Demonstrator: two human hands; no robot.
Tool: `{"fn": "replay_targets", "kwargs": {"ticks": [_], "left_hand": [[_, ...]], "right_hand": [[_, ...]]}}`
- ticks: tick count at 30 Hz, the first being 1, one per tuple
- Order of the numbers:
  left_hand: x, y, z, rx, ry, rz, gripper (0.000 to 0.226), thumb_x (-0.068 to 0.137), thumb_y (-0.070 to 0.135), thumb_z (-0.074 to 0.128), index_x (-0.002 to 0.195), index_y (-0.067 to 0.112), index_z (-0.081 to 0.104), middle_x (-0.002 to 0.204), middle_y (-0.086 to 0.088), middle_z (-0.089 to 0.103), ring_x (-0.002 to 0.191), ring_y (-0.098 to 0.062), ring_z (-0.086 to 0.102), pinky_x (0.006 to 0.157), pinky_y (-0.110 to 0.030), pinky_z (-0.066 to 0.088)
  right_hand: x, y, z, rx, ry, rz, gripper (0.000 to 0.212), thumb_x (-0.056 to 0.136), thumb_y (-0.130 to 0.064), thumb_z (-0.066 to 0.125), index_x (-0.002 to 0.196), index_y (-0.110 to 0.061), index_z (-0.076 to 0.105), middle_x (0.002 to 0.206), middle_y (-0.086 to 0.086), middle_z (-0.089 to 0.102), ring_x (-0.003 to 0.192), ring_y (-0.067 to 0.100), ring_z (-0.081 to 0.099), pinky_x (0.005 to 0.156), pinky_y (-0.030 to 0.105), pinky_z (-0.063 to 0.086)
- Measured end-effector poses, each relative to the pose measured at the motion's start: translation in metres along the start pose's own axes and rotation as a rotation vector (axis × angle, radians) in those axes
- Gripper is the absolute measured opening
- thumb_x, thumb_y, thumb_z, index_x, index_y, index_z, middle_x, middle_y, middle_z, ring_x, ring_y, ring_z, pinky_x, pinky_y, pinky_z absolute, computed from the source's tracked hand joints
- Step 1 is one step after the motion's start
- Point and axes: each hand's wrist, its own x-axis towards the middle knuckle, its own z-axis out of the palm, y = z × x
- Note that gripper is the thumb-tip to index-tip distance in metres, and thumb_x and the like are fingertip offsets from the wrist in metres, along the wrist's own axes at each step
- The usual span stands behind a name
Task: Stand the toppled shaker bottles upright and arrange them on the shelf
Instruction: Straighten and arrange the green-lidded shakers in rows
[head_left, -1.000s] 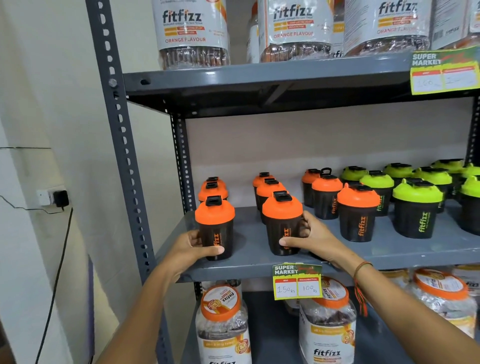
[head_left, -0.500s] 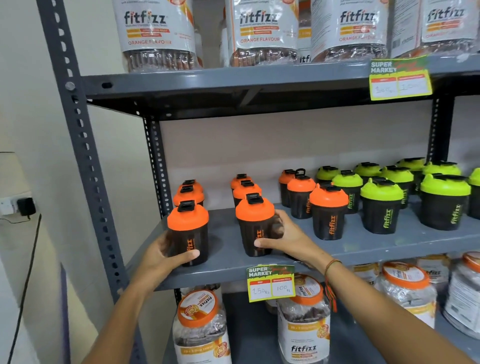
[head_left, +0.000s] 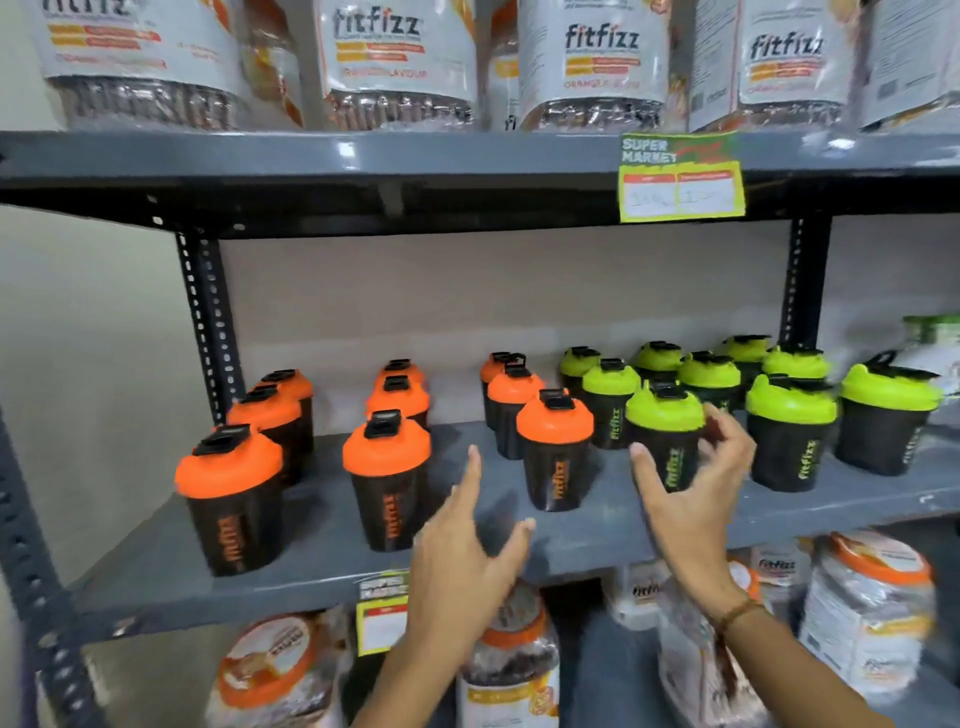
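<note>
Black shaker bottles stand upright in rows on the grey middle shelf (head_left: 571, 551). Orange-lidded ones fill the left, among them a front-left bottle (head_left: 234, 499), a second front bottle (head_left: 387, 483) and a third (head_left: 555, 452). Green-lidded ones stand to the right, the nearest (head_left: 667, 441) in front. My left hand (head_left: 462, 566) hovers open between the second and third orange bottles, touching neither. My right hand (head_left: 691, 499) is open, its spread fingers around the nearest green bottle; contact is blurred. No bottle lies on its side.
Large labelled jars line the upper shelf (head_left: 395, 156) and the shelf below. Price tags hang on the upper shelf edge (head_left: 681, 179) and the middle shelf edge (head_left: 382, 613). A perforated grey upright (head_left: 208, 322) stands at the back left. A white wall is on the left.
Both hands let go of the two front orange bottles and moved right. The view shifted right, and my right hand now reaches the front green bottle.
</note>
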Motion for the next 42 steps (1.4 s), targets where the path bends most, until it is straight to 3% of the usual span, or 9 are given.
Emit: {"fn": "replay_targets", "kwargs": {"ticks": [4, 7, 12, 16, 20, 23, 35, 39, 42], "left_hand": [[0.056, -0.002, 0.045, -0.127, -0.371, -0.364, 0.126, 0.051, 0.059, 0.082, 0.152, 0.022, 0.016, 0.152, -0.002, 0.039, 0.136, -0.021, 0.042, 0.108, -0.036, 0.038], [0.079, -0.014, 0.064, -0.349, -0.421, -0.472, 0.1, 0.044, 0.04, 0.092, 0.132, 0.028, 0.047, 0.138, 0.005, 0.055, 0.121, -0.012, 0.054, 0.107, -0.035, 0.041], [0.088, -0.022, 0.078, -0.457, -0.417, -0.449, 0.069, 0.049, 0.032, 0.094, 0.11, 0.027, 0.064, 0.109, 0.006, 0.074, 0.103, -0.012, 0.068, 0.092, -0.033, 0.052], [0.083, -0.015, 0.081, -0.423, -0.395, -0.447, 0.066, 0.05, 0.038, 0.09, 0.11, 0.023, 0.066, 0.107, 0.005, 0.075, 0.103, -0.015, 0.068, 0.094, -0.037, 0.052], [0.078, -0.012, 0.08, -0.321, -0.327, -0.472, 0.069, 0.047, 0.047, 0.091, 0.107, 0.026, 0.065, 0.103, 0.01, 0.075, 0.096, -0.007, 0.069, 0.092, -0.037, 0.054], [0.071, -0.009, 0.078, -0.245, -0.261, -0.468, 0.068, 0.04, 0.055, 0.091, 0.099, 0.03, 0.067, 0.097, 0.015, 0.076, 0.091, -0.002, 0.069, 0.088, -0.033, 0.054], [0.065, 0.001, 0.072, -0.202, -0.252, -0.463, 0.073, 0.037, 0.059, 0.09, 0.1, 0.032, 0.063, 0.1, 0.013, 0.074, 0.093, 0.0, 0.068, 0.089, -0.029, 0.052], [0.07, -0.002, 0.053, -0.338, -0.493, -0.516, 0.097, 0.037, 0.044, 0.096, 0.122, 0.028, 0.052, 0.124, 0.01, 0.063, 0.114, -0.005, 0.059, 0.106, -0.034, 0.043], [0.073, -0.014, 0.04, -0.316, -0.544, -0.527, 0.092, 0.065, 0.017, 0.086, 0.143, 0.019, 0.037, 0.143, 0.001, 0.048, 0.133, -0.014, 0.045, 0.114, -0.037, 0.033]], "right_hand": [[0.038, 0.058, -0.025, -0.138, -0.317, 0.248, 0.12, 0.06, -0.074, 0.071, 0.155, -0.024, 0.017, 0.155, 0.006, 0.032, 0.138, 0.022, 0.037, 0.114, 0.043, 0.033], [0.063, 0.086, -0.033, -0.073, -0.593, 0.387, 0.142, 0.043, -0.075, 0.078, 0.157, -0.02, 0.013, 0.155, 0.008, 0.038, 0.14, 0.024, 0.041, 0.113, 0.048, 0.037], [0.085, 0.109, -0.032, -0.067, -0.895, 0.427, 0.109, 0.051, -0.057, 0.091, 0.136, -0.03, 0.03, 0.128, -0.011, 0.061, 0.116, 0.01, 0.059, 0.092, 0.027, 0.048], [0.088, 0.106, -0.03, 0.017, -0.934, 0.377, 0.092, 0.06, -0.035, 0.095, 0.13, -0.034, 0.034, 0.117, -0.021, 0.06, 0.097, -0.017, 0.053, 0.07, 0.0, 0.042], [0.087, 0.108, -0.035, 0.131, -0.982, 0.413, 0.096, 0.06, -0.026, 0.095, 0.135, -0.038, 0.035, 0.129, -0.013, 0.061, 0.116, 0.001, 0.059, 0.1, 0.025, 0.047], [0.088, 0.107, -0.039, 0.172, -1.034, 0.429, 0.097, 0.06, -0.026, 0.095, 0.136, -0.04, 0.037, 0.133, -0.011, 0.062, 0.119, 0.004, 0.06, 0.105, 0.035, 0.047], [0.087, 0.102, -0.041, 0.232, -1.085, 0.489, 0.1, 0.055, -0.033, 0.094, 0.137, -0.037, 0.038, 0.134, -0.009, 0.063, 0.118, 0.002, 0.062, 0.106, 0.036, 0.047], [0.088, 0.102, -0.042, 0.201, -1.111, 0.466, 0.105, 0.053, -0.043, 0.095, 0.137, -0.046, 0.032, 0.135, -0.015, 0.061, 0.121, 0.001, 0.06, 0.108, 0.036, 0.046], [0.091, 0.103, -0.043, 0.302, -1.048, 0.473, 0.116, 0.052, -0.058, 0.092, 0.147, -0.045, 0.025, 0.141, -0.02, 0.053, 0.128, -0.001, 0.051, 0.111, 0.034, 0.038]]}}
